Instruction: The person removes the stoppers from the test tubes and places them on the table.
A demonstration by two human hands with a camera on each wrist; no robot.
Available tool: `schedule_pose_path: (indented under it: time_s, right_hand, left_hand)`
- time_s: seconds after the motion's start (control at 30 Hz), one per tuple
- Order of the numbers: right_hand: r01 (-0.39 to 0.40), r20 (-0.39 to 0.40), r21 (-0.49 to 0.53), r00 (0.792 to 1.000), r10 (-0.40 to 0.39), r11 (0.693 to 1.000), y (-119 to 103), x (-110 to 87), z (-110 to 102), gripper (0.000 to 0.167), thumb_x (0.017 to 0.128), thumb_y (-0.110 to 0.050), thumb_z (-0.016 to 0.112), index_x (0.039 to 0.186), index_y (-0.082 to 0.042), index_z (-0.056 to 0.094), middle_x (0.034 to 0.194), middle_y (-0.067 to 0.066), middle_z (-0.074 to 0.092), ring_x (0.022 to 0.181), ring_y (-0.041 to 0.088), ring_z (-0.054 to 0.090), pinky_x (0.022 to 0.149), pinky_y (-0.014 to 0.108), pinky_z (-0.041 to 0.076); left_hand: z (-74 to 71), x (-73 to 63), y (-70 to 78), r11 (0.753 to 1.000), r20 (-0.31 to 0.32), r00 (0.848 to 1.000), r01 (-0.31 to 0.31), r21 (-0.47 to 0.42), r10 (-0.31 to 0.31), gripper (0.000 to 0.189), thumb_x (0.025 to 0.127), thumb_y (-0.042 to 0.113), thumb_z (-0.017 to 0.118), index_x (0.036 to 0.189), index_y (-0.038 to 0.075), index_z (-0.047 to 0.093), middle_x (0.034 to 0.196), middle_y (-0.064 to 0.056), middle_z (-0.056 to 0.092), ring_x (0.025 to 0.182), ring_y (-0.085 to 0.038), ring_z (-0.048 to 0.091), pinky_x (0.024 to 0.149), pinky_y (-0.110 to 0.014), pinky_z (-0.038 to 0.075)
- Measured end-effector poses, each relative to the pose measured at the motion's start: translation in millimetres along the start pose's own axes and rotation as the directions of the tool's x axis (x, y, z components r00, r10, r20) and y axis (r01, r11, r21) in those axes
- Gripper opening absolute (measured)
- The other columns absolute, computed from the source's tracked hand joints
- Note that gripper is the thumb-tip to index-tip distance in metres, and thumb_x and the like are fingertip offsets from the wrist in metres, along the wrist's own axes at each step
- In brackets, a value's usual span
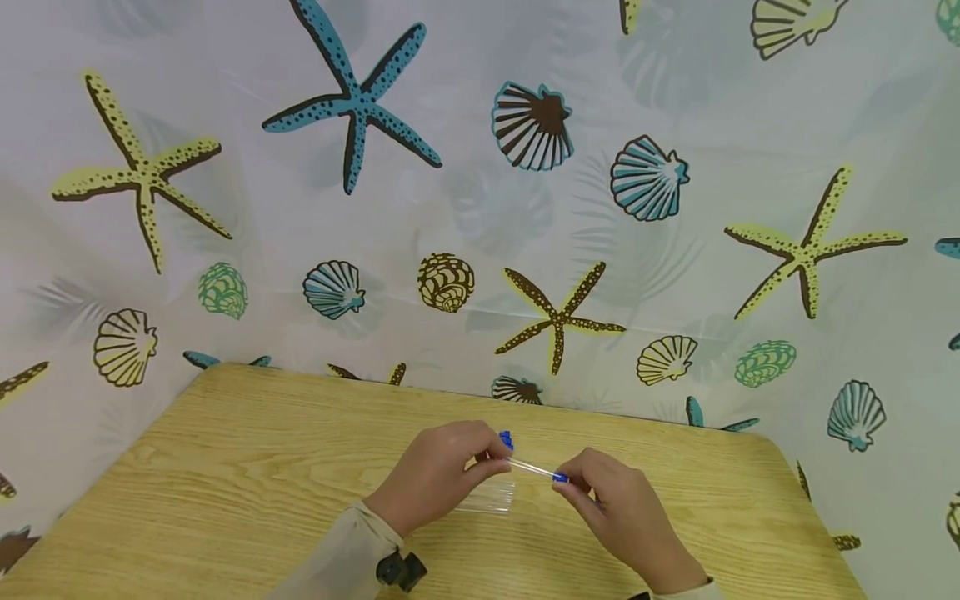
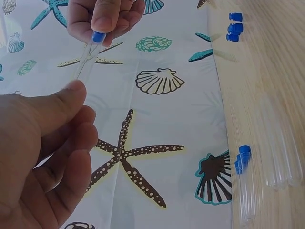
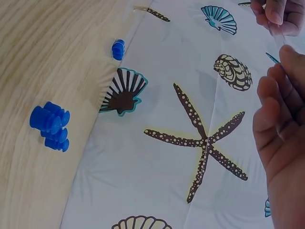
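Note:
My left hand point(image 1: 442, 468) pinches a thin clear test tube point(image 1: 534, 468) between thumb and fingers, above the table. At the tube's right end sits a blue stopper point(image 1: 560, 477), which my right hand point(image 1: 622, 504) pinches by thumb and fingertips. In the left wrist view, the stopper point(image 2: 98, 37) is at the tube's mouth under the right thumb; how deep it sits I cannot tell. Loose blue stoppers point(image 3: 47, 121) stand grouped on the table. Clear tubes without stoppers point(image 2: 281, 152) lie side by side, partly hidden behind my left hand in the head view.
A few tubes with blue stoppers point(image 2: 244, 157) lie together near the far edge of the wood-grain table point(image 1: 225, 467). Behind the table hangs a white cloth point(image 1: 465, 208) printed with starfish and shells. A dark device point(image 1: 401, 571) is strapped at the left wrist.

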State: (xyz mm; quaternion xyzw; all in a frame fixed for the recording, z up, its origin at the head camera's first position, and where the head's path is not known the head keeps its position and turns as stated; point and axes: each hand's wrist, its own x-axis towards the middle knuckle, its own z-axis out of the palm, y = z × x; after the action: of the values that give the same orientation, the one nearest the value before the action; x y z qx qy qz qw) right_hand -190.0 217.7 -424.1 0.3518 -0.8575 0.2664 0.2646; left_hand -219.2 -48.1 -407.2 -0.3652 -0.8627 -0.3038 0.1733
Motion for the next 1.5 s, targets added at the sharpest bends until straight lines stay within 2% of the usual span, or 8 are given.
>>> schedule_pose_path:
  time_s: [0.13,0.33,0.47,0.73,0.9,1.1,1.3,1.5]
  right_hand:
    - [0.001,0.053,0.028,0.999,-0.002,1.0,1.2,-0.4,-2.3,0.001,0.102,-0.018,0.068,0.102,-0.018,0.069,0.091,-0.015,0.061,0.071,-0.003,0.049,0.062,0.012,0.046]
    - [-0.018,0.09,0.028,0.996,0.015,0.999,3.5,-0.1,-2.3,0.01,0.101,-0.008,0.067,0.106,-0.017,0.067,0.094,-0.014,0.061,0.072,-0.003,0.05,0.063,0.015,0.048]
    - [-0.039,0.068,-0.002,0.997,0.039,0.999,4.3,-0.6,-0.9,0.015,0.099,-0.005,0.069,0.108,-0.017,0.067,0.093,-0.013,0.06,0.071,-0.004,0.05,0.06,0.014,0.046]
    - [-0.058,0.024,-0.026,0.998,0.058,0.998,5.3,-2.7,1.0,0.021,0.089,-0.01,0.078,0.093,-0.022,0.062,0.08,-0.014,0.052,0.065,-0.001,0.044,0.054,0.011,0.039]
    - [-0.027,0.02,-0.03,0.999,0.027,0.999,7.4,-0.8,1.2,0.021,0.09,-0.01,0.081,0.096,-0.021,0.063,0.083,-0.014,0.055,0.069,-0.003,0.053,0.057,0.012,0.044]
    - [-0.035,-0.003,-0.047,0.999,0.035,0.998,9.4,0.3,2.6,0.02,0.09,-0.01,0.081,0.097,-0.018,0.065,0.08,-0.015,0.053,0.065,-0.008,0.049,0.056,0.009,0.042]
    - [-0.035,0.072,0.01,0.997,0.034,0.999,9.2,-0.6,0.3,0.015,0.094,-0.011,0.077,0.098,-0.019,0.065,0.086,-0.015,0.059,0.072,-0.007,0.056,0.06,0.015,0.049]
    - [-0.015,0.122,0.051,0.993,0.008,0.999,10.4,-1.5,-3.0,0.004,0.104,-0.021,0.064,0.101,-0.019,0.066,0.091,-0.014,0.061,0.076,-0.004,0.057,0.064,0.017,0.051]
  left_hand:
    - [0.6,-0.1,-2.1,1.0,0.003,1.0,-0.019,0.006,0.019,0.008,0.095,0.025,0.076,0.102,0.022,0.074,0.097,0.013,0.072,0.082,0.003,0.064,0.072,-0.02,0.055]
    - [1.9,-0.4,-3.2,1.0,0.027,1.0,-0.009,-0.008,0.009,0.008,0.097,0.026,0.074,0.103,0.021,0.074,0.095,0.012,0.071,0.082,0.004,0.063,0.072,-0.021,0.055]
    - [2.4,-0.6,-3.3,1.0,0.023,1.0,0.004,-0.003,-0.004,0.009,0.096,0.028,0.075,0.103,0.023,0.075,0.094,0.014,0.071,0.08,0.005,0.062,0.072,-0.02,0.055]
    - [4.0,2.5,-2.0,1.0,0.046,0.999,0.008,0.021,-0.008,0.01,0.094,0.029,0.078,0.101,0.022,0.075,0.092,0.013,0.071,0.078,0.004,0.062,0.071,-0.019,0.055]
    - [4.1,3.4,-1.4,0.999,0.059,0.998,0.032,0.019,-0.033,0.009,0.095,0.029,0.077,0.1,0.023,0.074,0.091,0.013,0.07,0.078,0.004,0.061,0.071,-0.02,0.055]
    - [5.6,4.1,-1.4,0.999,0.079,0.995,0.053,0.007,-0.053,0.009,0.096,0.031,0.076,0.099,0.024,0.072,0.091,0.014,0.069,0.078,0.006,0.06,0.072,-0.02,0.055]
    - [5.9,3.4,-1.4,0.999,0.07,0.997,0.038,0.015,-0.039,0.007,0.095,0.026,0.076,0.1,0.023,0.072,0.092,0.013,0.07,0.078,0.005,0.06,0.072,-0.02,0.055]
    - [6.1,2.0,-2.1,1.0,0.076,0.997,0.017,0.019,-0.019,0.008,0.095,0.025,0.076,0.102,0.02,0.074,0.092,0.011,0.071,0.078,0.004,0.06,0.072,-0.021,0.055]
